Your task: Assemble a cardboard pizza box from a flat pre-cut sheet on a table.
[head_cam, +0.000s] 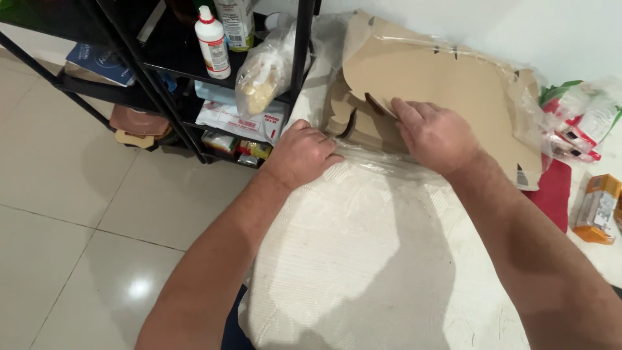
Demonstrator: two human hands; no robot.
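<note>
My right hand's fingers (407, 111) lay flat and slightly spread, pressing on the cardboard sheets (427, 84), fingertips pointing to about eleven o'clock. My right hand (435, 136) gripped nothing; it only bore down. My left hand (303, 152) sat at nine o'clock from it, fingers curled together in a loose fist, knuckles against the clear plastic wrap (369, 159) at the near edge of the stack; I could not tell whether anything was pinched inside it.

The cardboard was a stack of flat, die-cut brown pieces, lying at twelve o'clock on the white textured cloth (363, 259), part-covered by the film.

The risks, as I judged them: the film looked thin and slack, so a hard pull from the left could tear it unevenly or drag the whole stack toward the table's left edge. The loose cut tabs near my right fingertips could bend or crease under pressure.

At ten o'clock, the black metal shelf (301, 58) stood close, with a bagged item (262, 74) hanging over its edge and a white bottle (212, 42) above; a swung elbow might have knocked them. At three o'clock, an orange packet (597, 209) and red-and-white packets (580, 126) lay well apart.
</note>
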